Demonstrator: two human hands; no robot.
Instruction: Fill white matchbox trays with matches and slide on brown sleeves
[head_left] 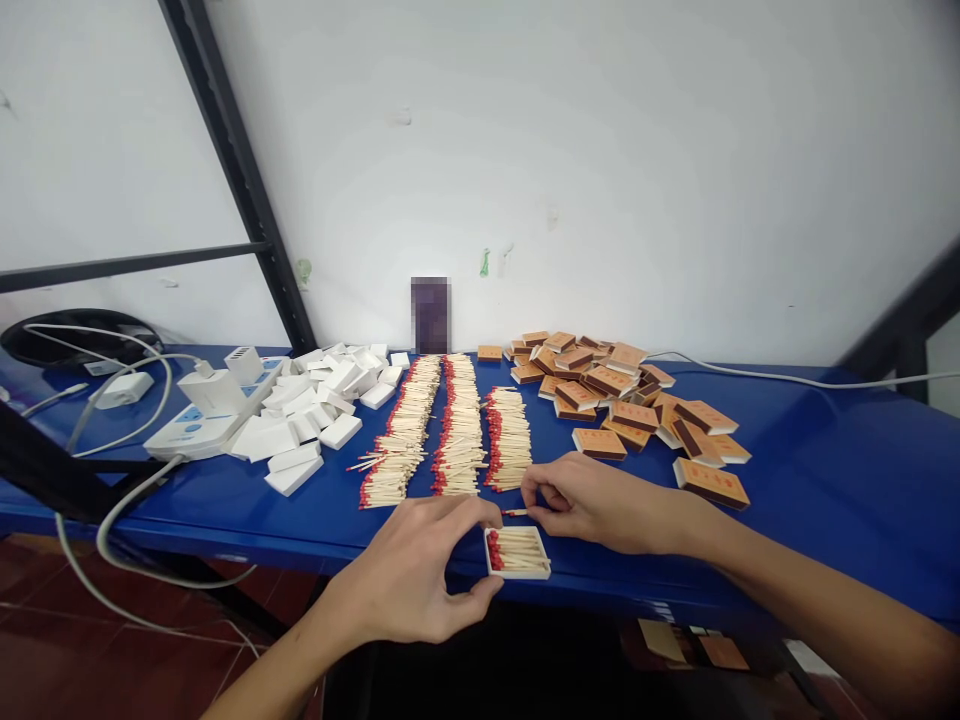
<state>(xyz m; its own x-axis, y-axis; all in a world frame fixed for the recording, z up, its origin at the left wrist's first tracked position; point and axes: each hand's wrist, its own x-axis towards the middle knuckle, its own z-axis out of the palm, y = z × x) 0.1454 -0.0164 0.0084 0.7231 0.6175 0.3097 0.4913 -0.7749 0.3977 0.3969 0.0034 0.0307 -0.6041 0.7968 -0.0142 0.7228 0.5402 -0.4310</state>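
Near the front edge of the blue table, my left hand [427, 570] grips a white matchbox tray [551, 574] by its left end, thumb below and fingers above. Red-headed matches [519, 550] lie side by side inside the tray. Just behind it, my right hand [581, 500] pinches a single match [514, 513], its red head pointing left. Beyond my hands, loose matches are laid out in three long rows: a left row [405, 430], a middle row [461, 425] and a shorter right row [510, 435] close to my right fingers.
Left of the rows is a heap of white trays [300, 410], and beyond it a power strip [195, 430] with chargers and cables. To the right, a pile of orange-brown matchbox sleeves [607, 385] spreads out. A black shelf post [240, 180] rises at the left, before a white wall.
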